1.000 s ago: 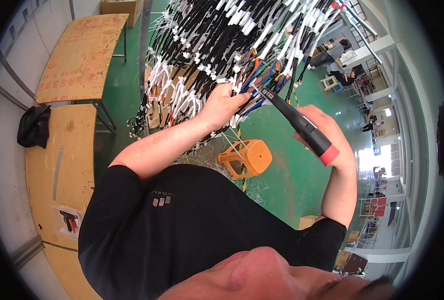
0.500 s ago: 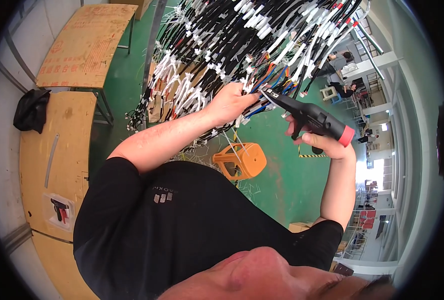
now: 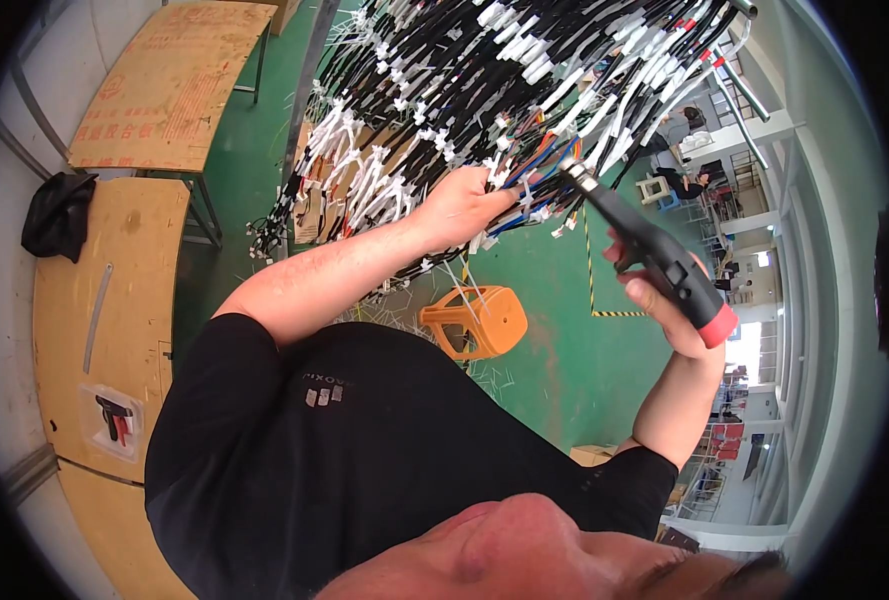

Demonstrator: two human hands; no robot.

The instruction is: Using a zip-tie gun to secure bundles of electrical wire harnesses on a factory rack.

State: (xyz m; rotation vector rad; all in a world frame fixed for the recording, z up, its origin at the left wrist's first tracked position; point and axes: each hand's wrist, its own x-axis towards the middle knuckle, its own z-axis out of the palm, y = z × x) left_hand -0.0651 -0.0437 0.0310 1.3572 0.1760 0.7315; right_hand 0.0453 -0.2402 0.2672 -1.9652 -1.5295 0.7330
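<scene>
My left hand [image 3: 461, 208] is closed on a wire bundle [image 3: 539, 160] with blue, orange and dark strands. A pale cable tie [image 3: 527, 188] appears to sit around the bundle, just beyond my fingertips. My right hand [image 3: 664, 300] grips a black cable tie gun [image 3: 649, 240] with a red end cap. The gun's metal nose points up and left, apart from the bundle. Above my hands hangs a dense mass of black and white wire harnesses [image 3: 484, 70] with white connectors and sleeves.
An orange stool [image 3: 489, 320] stands on the green floor, with tie offcuts scattered around. To the left are wooden tables [image 3: 129, 230], bearing a black bag [image 3: 57, 215] and a clear tray [image 3: 94, 440] with a black-and-red tool. Other people sit far right.
My right hand has drawn the cable tie gun down and right, away from the bundle. A pale tie now shows clearly on the wires. My left hand has kept its place.
</scene>
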